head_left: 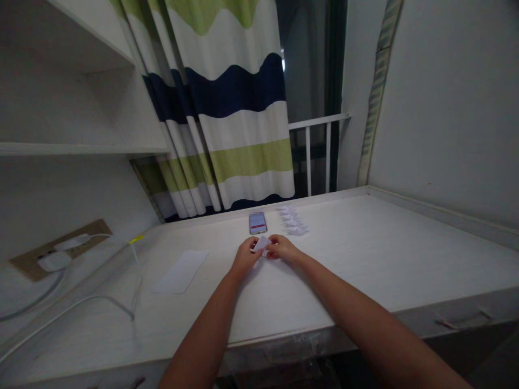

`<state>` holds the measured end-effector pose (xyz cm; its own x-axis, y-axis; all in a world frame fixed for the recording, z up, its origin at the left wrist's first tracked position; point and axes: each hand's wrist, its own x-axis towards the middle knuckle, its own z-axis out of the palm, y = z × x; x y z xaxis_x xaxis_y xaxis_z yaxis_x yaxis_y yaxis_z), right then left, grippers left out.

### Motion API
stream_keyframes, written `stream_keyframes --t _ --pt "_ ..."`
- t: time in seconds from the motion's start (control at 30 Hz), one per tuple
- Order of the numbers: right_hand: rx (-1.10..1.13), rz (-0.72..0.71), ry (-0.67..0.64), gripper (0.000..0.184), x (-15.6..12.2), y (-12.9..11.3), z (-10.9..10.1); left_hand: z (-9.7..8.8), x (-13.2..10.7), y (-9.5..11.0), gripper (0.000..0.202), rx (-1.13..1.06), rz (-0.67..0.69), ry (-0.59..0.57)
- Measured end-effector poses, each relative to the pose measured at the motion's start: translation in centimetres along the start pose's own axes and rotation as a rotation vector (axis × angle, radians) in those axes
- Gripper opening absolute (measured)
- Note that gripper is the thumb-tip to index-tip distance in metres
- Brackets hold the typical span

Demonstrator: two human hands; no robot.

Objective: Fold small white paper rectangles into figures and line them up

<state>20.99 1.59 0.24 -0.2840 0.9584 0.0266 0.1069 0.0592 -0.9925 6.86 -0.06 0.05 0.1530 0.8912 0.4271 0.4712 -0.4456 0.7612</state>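
Observation:
Between my two hands is a small piece of folded white paper (263, 243), held just over the desk. My left hand (245, 256) grips its left side with bent fingers. On the right side, my right hand (283, 248) pinches it between thumb and fingers. Some of the paper is hidden behind my fingers. Beyond my hands lies a phone (258, 222) with its screen lit. A row of several folded white paper pieces (292, 220) sits to the right of the phone. Flat on the desk to the left are white paper sheets (182, 272).
The white desk (365, 254) has a raised rim at the back and right. White cables (93, 299) run along its left side from plugs (54, 261) in a wall socket. A shelf (81, 148) overhangs at the left. A striped curtain (243, 129) and white railing (318, 123) stand behind.

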Motion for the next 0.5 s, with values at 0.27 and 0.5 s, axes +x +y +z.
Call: stream_keyframes --t 0.27,0.5 --pt "-0.016 -0.035 -0.030 0.019 -0.18 0.23 0.60 -0.07 -0.10 0.46 0.016 0.129 0.082 0.048" --pt "0.227 -0.026 -0.054 0.023 0.01 -0.07 0.64 -0.25 0.02 0.56 0.019 -0.116 -0.002 0.081"
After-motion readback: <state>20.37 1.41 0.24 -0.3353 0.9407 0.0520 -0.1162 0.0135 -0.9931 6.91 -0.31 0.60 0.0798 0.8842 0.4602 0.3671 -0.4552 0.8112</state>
